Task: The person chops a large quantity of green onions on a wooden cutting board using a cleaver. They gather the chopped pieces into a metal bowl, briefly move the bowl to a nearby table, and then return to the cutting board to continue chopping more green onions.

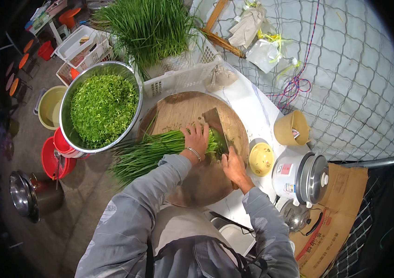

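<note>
A bundle of long green chives (151, 153) lies across a round wooden chopping board (186, 104), its leafy tips hanging past the board's left edge. My left hand (196, 140) presses down on the bundle near its right end, fingers spread over the stalks. In my right hand (235, 166) is the handle of a cleaver (219, 130), whose broad dark blade stands at the cut end of the chives. Small green bits cling around the blade. Left of the board, a large steel bowl (101, 137) holds a heap of finely chopped greens (103, 106).
Beyond the board, more uncut chives (155, 27) fill a white plastic basket (183, 78). To the right stand a yellow bowl (261, 160), a tan plastic container (290, 128), a rice cooker (290, 177) and a glass-lidded pot (296, 215). Red basins (49, 163) and a steel pot (45, 198) are at left.
</note>
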A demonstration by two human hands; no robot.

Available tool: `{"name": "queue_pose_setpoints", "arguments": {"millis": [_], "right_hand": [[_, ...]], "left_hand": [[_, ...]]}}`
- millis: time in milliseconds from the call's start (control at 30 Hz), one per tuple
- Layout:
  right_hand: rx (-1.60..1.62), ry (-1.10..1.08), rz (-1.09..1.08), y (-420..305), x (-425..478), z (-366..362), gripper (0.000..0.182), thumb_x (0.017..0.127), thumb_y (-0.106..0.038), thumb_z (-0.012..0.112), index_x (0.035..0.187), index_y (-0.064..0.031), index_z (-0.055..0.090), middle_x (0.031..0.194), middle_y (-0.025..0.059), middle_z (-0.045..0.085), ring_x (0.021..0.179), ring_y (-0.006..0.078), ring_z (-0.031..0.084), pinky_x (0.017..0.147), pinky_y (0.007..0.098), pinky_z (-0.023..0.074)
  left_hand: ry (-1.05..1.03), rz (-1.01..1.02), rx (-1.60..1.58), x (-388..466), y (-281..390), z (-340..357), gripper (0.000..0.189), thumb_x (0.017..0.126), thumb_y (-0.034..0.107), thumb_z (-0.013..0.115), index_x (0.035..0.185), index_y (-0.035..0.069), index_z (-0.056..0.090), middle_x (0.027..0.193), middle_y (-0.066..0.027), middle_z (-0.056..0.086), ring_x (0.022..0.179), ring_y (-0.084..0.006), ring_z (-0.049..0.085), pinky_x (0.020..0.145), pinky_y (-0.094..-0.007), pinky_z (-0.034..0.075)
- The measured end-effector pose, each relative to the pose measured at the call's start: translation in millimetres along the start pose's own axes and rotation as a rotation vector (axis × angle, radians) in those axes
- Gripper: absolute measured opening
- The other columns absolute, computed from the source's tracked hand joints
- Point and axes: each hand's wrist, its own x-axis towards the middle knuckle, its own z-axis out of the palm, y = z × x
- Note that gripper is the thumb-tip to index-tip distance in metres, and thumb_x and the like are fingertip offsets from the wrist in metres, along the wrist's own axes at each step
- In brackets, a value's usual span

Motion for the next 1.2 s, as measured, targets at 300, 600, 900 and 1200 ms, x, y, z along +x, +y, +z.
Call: {"name": "queue_pose_setpoints", "arguments": {"millis": [300,600,900,1200], "right_hand": [[-0.035,0.067,-0.064,-5.5,3.2,-31.3,0.045,0.096,-0.017,0.053,0.133,0.0081,0.045,0.082,0.0307,0.065,0.078,0.0504,0.063,0.072,0.0570,0.0492],[-0.136,-0.252,0.008,-48.5,-25.2,-86.6,0.037,0.096,-0.016,0.052,0.122,0.0093,0.045,0.083,0.0337,0.065,0.083,0.0524,0.064,0.075,0.0575,0.0494],[-0.036,-0.029,-0.019,-4.4,10.3,-1.0,0.042,0.096,-0.022,0.053,0.128,0.0053,0.046,0.087,0.0332,0.065,0.084,0.0516,0.063,0.078,0.0600,0.0484],[-0.075,-0.206,0.031,-67.8,-26.4,-97.4,0.029,0.095,-0.012,0.054,0.115,0.0074,0.046,0.085,0.0325,0.064,0.085,0.0516,0.063,0.073,0.0550,0.0482]], "left_hand": [[-0.036,-0.051,-0.091,-18.2,-29.0,-18.1,0.138,0.045,0.051,0.093,0.153,-0.001,0.024,0.143,-0.0287,0.041,0.133,-0.0455,0.040,0.108,-0.0655,0.029],[-0.055,-0.087,0.074,-16.9,-11.2,-3.9,0.123,0.046,0.050,0.092,0.142,-0.003,0.037,0.137,-0.0244,0.044,0.125,-0.0421,0.044,0.100,-0.0692,0.035],[-0.001,-0.037,-0.106,-13.1,-20.6,-1.8,0.122,0.049,0.040,0.094,0.146,-0.002,0.032,0.141,-0.0188,0.042,0.128,-0.0416,0.042,0.101,-0.0687,0.034],[-0.004,-0.097,-0.076,-12.7,-15.7,5.8,0.118,0.047,0.039,0.094,0.143,-0.002,0.039,0.139,-0.0189,0.043,0.128,-0.0396,0.044,0.103,-0.0681,0.034]]}}
